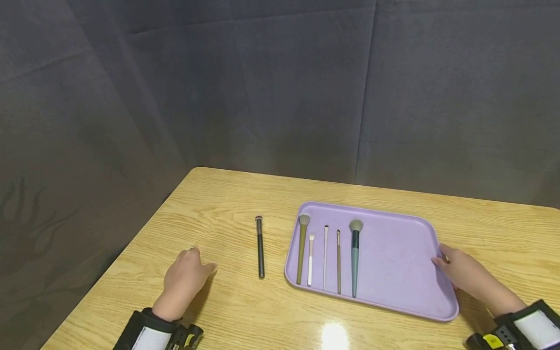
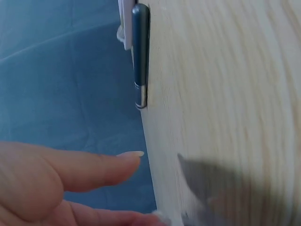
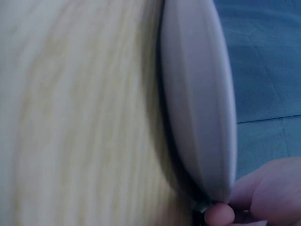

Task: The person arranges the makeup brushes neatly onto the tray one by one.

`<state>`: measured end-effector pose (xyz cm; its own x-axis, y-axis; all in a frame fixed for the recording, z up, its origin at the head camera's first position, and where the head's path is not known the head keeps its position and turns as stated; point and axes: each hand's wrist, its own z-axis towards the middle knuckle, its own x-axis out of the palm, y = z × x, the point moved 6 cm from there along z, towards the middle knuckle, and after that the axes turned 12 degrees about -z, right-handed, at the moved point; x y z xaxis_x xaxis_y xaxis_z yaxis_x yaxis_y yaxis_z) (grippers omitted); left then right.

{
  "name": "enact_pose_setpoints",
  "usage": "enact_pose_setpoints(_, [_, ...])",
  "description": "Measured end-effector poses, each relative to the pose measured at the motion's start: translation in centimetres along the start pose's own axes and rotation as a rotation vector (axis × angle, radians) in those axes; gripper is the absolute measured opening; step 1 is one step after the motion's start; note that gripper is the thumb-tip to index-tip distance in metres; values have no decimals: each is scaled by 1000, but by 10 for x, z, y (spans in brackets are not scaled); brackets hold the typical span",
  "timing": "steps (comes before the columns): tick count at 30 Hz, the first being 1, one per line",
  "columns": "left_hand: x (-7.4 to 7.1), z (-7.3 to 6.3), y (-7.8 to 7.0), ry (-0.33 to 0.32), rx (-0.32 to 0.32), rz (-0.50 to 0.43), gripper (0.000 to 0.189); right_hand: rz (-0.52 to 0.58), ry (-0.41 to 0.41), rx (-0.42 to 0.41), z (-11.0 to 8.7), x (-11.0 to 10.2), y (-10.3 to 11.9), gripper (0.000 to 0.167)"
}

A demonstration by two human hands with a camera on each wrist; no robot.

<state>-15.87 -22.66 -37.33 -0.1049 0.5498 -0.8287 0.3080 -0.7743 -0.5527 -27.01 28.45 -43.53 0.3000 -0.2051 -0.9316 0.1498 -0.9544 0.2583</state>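
My right hand [image 1: 463, 272] grips the right rim of a lilac tray [image 1: 402, 262], its thumb over the edge. A small brown sliver shows between thumb and forefinger; its kind I cannot tell. In the right wrist view the tray's side wall [image 3: 202, 94] rises beside the fingertips. Several makeup brushes lie side by side in the tray's left half, including an olive-handled brush [image 1: 302, 250] and a teal-handled brush [image 1: 355, 260]. Over the table at left, my left hand [image 1: 187, 274] holds nothing, its thumb extended. To its right lies a black makeup brush [image 1: 260, 253].
Between those two tray brushes lie a short white-handled brush [image 1: 310, 262], a thin pale brush [image 1: 325, 260] and a thin brown brush [image 1: 339, 265]. The wooden table [image 1: 227, 311] ends at a dark grey cloth [image 1: 280, 97] behind and at left.
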Motion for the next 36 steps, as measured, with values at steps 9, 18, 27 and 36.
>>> enact_pose_setpoints(9, [-3,1,10,-34,-7,82,34,5,6,-5,-1,0,2,59])
enact_pose_setpoints(18, [-23,4,30,-72,-66,56,30,23,17,5,-2,-1,3,59])
enact_pose_setpoints(27, [-18,9,48,61,-142,31,28,20,17,-5,-2,-2,2,58])
enact_pose_setpoints(36, [-12,13,43,58,-111,1,11,18,8,4,-1,-1,1,58])
